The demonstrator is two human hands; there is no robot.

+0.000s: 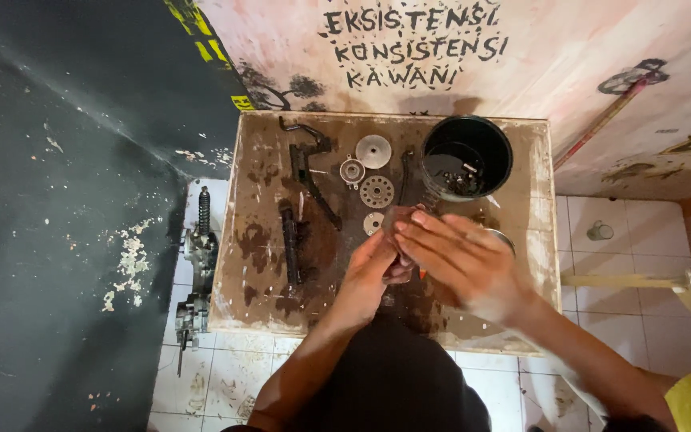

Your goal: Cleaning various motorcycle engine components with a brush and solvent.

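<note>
the right hand lies flat over the left hand, and whatever sits between the palms is almost wholly covered; only a dark sliver shows under the fingers, too little to tell its kind. the right hand's wrist side is smeared by motion blur. a shiny round rim peeks out behind the right hand, the rest hidden. the small bits inside the black bucket are too tiny to name. both forearms run off the bottom edge.
</note>
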